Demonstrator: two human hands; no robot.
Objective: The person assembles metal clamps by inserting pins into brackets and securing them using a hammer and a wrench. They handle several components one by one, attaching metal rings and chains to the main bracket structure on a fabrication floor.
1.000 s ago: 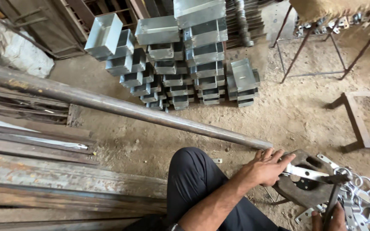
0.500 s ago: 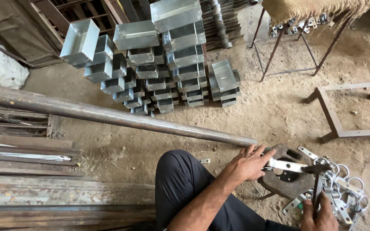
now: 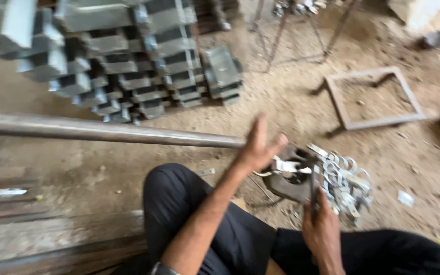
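My left hand is lifted with its fingers spread, just left of a bent shiny metal strip and holding nothing. The strip lies on a dark metal block on the dirt floor. Below it, my right hand grips a dark tool handle that points up toward the block. A heap of shiny curved metal clips lies right beside the block. My dark-trousered knees fill the bottom of the view. The picture is motion-blurred.
A long rusty pipe runs from the left edge to my left hand. Stacked grey metal channel pieces stand behind it. A square metal frame lies at right, thin stand legs at top, flat steel bars at lower left.
My left hand has lifted off the metal strip and spread its fingers. The view has swung right and closer, and my right hand with the tool sits lower in it.
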